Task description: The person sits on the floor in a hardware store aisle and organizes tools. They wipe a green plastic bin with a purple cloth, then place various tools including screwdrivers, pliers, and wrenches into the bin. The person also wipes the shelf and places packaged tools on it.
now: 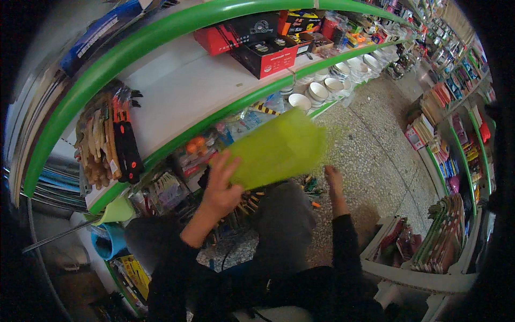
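In my left hand (221, 188) is a yellow-green plastic container (279, 150), box-shaped and smeared by motion. The fingers wrap its near left end, and it is tilted in the air in front of the shelf. My right hand (334, 180) is off to the right, below the container's far end and seemingly apart from it. Blur and its edge-on angle hide how its fingers lie. Below the container, by my knees, several small tools with yellow and dark handles (247, 204) lie low down, partly hidden by my left arm.
Green-edged shelves (177, 102) curve along the left, bearing work gloves (99, 139) and red-black boxes (268, 56). White bowls (316, 92) are stacked on the lower shelf. A blue bucket (109, 240) stands at left. Speckled floor (370, 139) runs between shelves; folded textiles (442, 233) fill a rack at right.
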### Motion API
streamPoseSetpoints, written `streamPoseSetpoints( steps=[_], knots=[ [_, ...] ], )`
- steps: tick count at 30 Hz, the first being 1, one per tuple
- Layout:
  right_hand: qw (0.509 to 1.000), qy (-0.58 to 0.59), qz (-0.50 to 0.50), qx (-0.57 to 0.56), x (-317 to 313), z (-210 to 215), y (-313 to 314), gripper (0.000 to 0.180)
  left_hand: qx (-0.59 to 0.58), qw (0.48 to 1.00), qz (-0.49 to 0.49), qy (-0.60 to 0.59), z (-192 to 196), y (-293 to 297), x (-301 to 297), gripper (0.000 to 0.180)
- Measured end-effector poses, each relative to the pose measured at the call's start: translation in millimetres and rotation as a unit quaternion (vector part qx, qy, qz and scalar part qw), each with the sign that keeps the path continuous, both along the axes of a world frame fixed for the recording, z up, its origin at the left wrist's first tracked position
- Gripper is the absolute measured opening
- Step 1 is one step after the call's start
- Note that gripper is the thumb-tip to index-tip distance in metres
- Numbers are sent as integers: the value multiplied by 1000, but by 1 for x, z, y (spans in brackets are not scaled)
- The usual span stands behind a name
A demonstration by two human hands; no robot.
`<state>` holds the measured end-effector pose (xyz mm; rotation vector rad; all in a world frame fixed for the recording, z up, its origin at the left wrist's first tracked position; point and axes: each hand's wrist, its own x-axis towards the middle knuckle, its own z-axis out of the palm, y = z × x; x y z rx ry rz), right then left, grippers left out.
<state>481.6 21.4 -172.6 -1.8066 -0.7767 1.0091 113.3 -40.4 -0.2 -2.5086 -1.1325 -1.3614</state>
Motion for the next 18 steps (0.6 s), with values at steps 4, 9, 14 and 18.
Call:
streamPoseSetpoints(
  steps=[4, 9, 14, 18],
  knots=[
    [965, 1, 226, 134, -40, 96, 49, 32, -126, 982, 95, -104, -24, -43, -56, 11],
    [776, -246, 580, 14, -138, 91, 86, 33, -185, 925, 165, -289, -24, -85, -82, 13],
    [600, -390, 692, -98, -270, 22, 35, 30, -178, 868, 222, -408, -7, -111, -100, 18],
    [693, -324, 622, -164, -319, -48, -4, 26, -183, 844, 235, -447, 3, -132, -110, 15]
  ],
)
